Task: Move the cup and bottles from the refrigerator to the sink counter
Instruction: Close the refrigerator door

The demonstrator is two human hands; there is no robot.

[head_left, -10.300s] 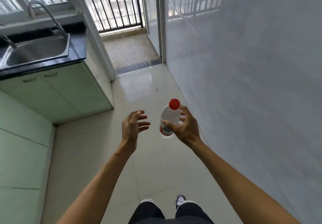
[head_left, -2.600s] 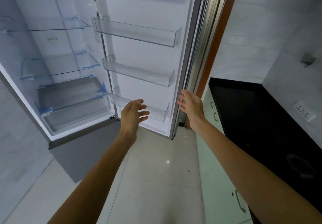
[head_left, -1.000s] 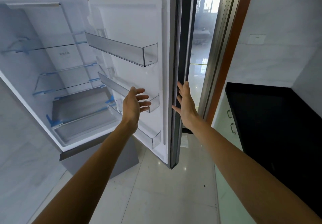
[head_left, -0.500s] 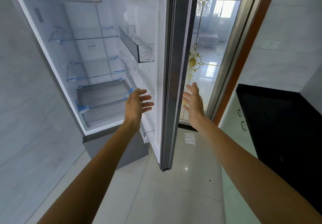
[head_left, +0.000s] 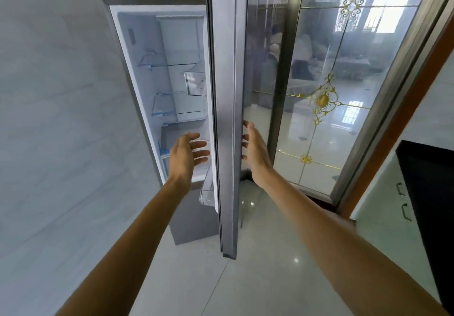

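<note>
Right now you face a tall refrigerator (head_left: 157, 82) whose door (head_left: 226, 119) stands partly open, edge-on toward you. Your left hand (head_left: 184, 158) hangs open with fingers spread in front of the lit white interior and holds nothing. Your right hand (head_left: 255, 153) is open and flat, fingers straight, at the door's outer face; whether it touches is unclear. No cup or bottles show anywhere: none stands on the clear glass shelves (head_left: 179, 114) that can be seen, and the sink is out of view. The door is a tall slab of smooth brushed grey metal. It is likely heavy, stiff on its hinge and slippery under a flat palm, so its long edge looks the surest hold. Behind it stands a glass panel (head_left: 321, 101) with gold scrollwork, and a glossy black table (head_left: 427, 192) sits at the right
</note>
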